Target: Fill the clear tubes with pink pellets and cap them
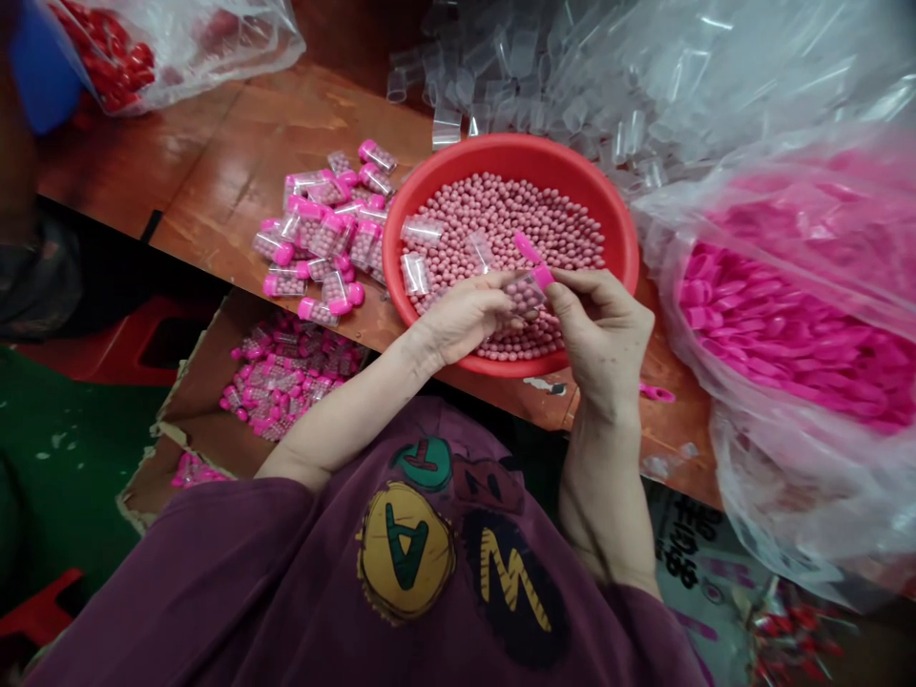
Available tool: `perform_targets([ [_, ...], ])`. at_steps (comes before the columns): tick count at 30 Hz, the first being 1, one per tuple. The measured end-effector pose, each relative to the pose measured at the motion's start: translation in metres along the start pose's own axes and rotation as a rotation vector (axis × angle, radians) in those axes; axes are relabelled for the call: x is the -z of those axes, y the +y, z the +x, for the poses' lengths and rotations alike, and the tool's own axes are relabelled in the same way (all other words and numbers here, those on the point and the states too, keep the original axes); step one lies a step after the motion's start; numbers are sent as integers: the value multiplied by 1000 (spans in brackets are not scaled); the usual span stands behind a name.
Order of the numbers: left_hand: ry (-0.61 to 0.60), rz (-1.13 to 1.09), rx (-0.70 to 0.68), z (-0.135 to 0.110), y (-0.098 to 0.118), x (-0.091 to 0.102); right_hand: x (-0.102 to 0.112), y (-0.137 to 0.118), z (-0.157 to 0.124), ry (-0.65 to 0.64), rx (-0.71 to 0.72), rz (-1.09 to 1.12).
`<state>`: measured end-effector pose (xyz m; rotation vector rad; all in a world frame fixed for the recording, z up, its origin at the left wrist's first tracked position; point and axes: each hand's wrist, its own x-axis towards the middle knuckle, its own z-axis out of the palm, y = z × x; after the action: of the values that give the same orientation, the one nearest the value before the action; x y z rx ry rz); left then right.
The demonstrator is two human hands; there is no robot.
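My left hand (pixel 468 315) is closed around a small clear tube (pixel 525 296) filled with pink beads, held over the front of a red basin (pixel 621 229). Between the thumb and fingers of my right hand (pixel 597 324) is a bright pink cap (pixel 542 277), at the tube's right end. A pink strip (pixel 528 248) sticks up beside the cap. Loose pink beads (pixel 515 205) fill much of the basin, and a few clear tubes (pixel 415 274) lie on them. Left of the basin is a pile of capped, bead-filled tubes (pixel 322 229).
Clear empty tubes (pixel 572 86) are heaped at the back right. A plastic bag of pink caps (pixel 794 343) stands on the right. Below the table edge, a cardboard box (pixel 176 420) holds many filled tubes. A bag of red pieces (pixel 125 72) lies at the far left.
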<state>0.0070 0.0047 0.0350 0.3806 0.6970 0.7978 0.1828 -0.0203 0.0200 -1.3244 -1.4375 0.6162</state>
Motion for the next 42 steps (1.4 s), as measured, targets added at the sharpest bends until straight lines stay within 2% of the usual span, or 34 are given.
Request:
perform_targets([
  [6, 13, -105, 10, 5, 0, 3, -2, -1, 3, -10, 12, -18],
  [13, 27, -88, -26, -3, 0, -2, -1, -1, 2, -25, -4, -43],
  [17, 126, -58, -68, -5, 3, -6, 4, 14, 4, 79, -27, -19],
  [20, 168, 104, -110, 0, 11, -7, 12, 26, 4, 186, -64, -23],
  [22, 143, 271, -144, 11, 22, -7, 15, 32, 2, 232, -83, -24],
  [25, 115, 504, -189, 43, 39, -9, 13, 36, 2, 316, -97, -4],
  [28, 204, 643, -133, 81, 54, -15, 13, 41, 13, 358, -132, 108],
  [31, 259, 611, -72, 106, 62, -23, 22, 51, 36, 159, -237, 349],
  [33, 215, 510, -76, 108, 65, -26, 29, 58, 54, 1, -331, 477],
  [35, 160, 393, -102, 101, 66, -26, 30, 65, 69, -80, -402, 469],
  [37, 136, 289, -154, 86, 66, -25, 22, 67, 82, -130, -383, 269],
  [39, 149, 201, -191, 69, 64, -23, 9, 64, 93, -213, -274, -104],
  [42, 203, 72, -171, 47, 58, -17, -12, 47, 108, -478, -134, -736],
])
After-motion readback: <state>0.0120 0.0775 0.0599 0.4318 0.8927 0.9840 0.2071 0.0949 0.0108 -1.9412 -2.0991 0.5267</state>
